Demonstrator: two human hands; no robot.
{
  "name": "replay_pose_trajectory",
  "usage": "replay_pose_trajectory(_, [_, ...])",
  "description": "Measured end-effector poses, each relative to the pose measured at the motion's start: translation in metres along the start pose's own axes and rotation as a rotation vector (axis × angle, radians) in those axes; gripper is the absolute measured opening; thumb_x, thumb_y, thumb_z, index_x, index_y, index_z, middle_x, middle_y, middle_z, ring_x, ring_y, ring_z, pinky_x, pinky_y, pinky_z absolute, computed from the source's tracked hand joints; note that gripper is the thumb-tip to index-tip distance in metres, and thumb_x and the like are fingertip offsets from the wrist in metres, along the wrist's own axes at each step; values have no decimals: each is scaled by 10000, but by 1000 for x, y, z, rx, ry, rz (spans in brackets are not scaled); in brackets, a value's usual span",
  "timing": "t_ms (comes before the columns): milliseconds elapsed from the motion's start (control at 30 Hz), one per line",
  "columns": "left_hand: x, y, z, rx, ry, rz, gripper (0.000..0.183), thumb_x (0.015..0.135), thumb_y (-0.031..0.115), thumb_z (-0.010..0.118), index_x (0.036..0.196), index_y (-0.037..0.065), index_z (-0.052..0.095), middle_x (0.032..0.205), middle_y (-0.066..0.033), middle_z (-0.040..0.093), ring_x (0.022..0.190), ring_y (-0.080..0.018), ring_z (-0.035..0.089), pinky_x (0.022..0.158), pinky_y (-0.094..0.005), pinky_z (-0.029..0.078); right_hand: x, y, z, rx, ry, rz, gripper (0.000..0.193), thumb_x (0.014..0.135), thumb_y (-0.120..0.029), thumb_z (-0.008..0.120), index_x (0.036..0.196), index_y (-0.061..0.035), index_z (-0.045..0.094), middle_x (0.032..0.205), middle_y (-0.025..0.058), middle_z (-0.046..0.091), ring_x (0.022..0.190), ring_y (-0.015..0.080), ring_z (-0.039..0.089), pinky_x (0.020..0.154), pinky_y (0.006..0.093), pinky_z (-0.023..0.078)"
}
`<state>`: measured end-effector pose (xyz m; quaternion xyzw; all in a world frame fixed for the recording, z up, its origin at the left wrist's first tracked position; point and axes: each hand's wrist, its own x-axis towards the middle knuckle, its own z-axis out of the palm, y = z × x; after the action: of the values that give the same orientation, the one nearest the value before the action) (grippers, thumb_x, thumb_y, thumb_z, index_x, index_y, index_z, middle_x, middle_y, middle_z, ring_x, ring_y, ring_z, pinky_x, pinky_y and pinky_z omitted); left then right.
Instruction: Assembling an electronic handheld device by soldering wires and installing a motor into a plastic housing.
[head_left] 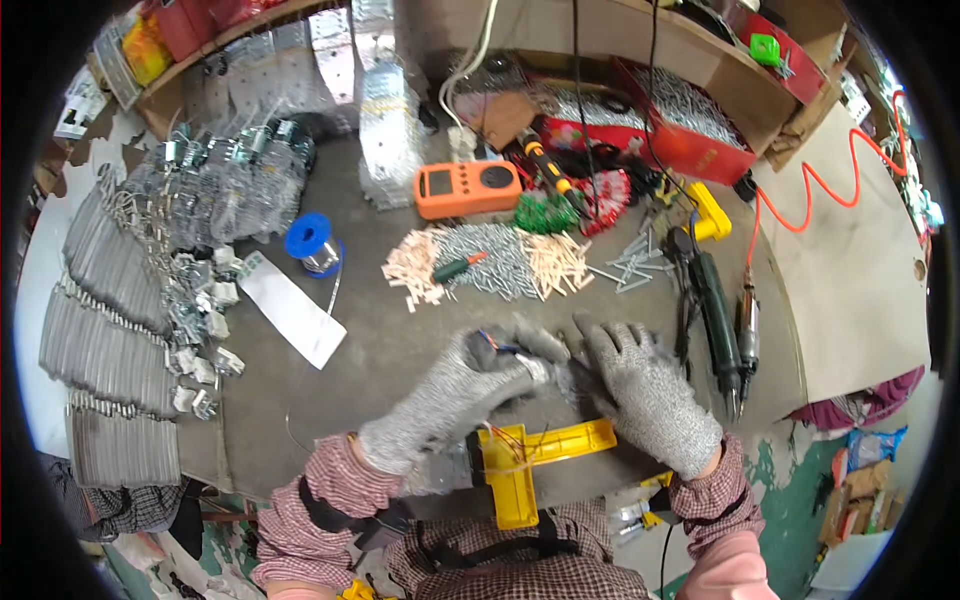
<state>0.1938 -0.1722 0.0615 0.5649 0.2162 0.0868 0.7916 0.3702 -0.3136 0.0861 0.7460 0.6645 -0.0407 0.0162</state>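
Observation:
My left hand [470,385], in a grey knit glove, is closed on a small white part with wires [538,370]. Blue and orange wire ends stick out by its thumb and fingers. My right hand [645,390], gloved too, lies palm down on the table with fingers stretched out, just right of the left fingertips. I see nothing held in it. Between the hands is a small greyish piece, too blurred to name. Close to my body, below both hands, lies a yellow plastic housing [560,443] with a handle-like arm and thin wires across it.
Beyond my hands are piles of screws [490,265] and pale small pieces, a green-handled screwdriver [458,267] and an orange multimeter [468,190]. A solder spool [309,240] and white card stand left, beside stacked clear parts [110,350]. Two corded power screwdrivers [715,320] lie right.

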Motion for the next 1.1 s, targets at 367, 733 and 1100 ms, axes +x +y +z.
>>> replay_pose_trajectory(367, [6,-8,-9,108,516,474,293,951,45,650,1232,-30,617,960,-32,669,849,-68,629,784,-217,529,44,-8,56,1206,82,201,247,1052,-184,512,1185,-6,620,965,59,686,779,120,614,712,241,480])
replay_pose_trajectory(733, [13,-20,-20,37,332,47,231,931,72,727,1126,-47,694,1043,-93,739,969,-107,680,831,-251,567,45,-13,46,1298,-61,161,145,1026,-167,573,1075,-31,580,894,50,706,717,86,633,636,261,520])
replay_pose_trajectory(1100, [13,-16,-18,87,403,53,163,932,60,721,1069,-29,722,934,-48,722,840,-85,650,768,-228,526,40,-3,47,1621,-47,366,174,954,-74,638,1126,-45,639,970,92,687,880,194,673,741,325,525])
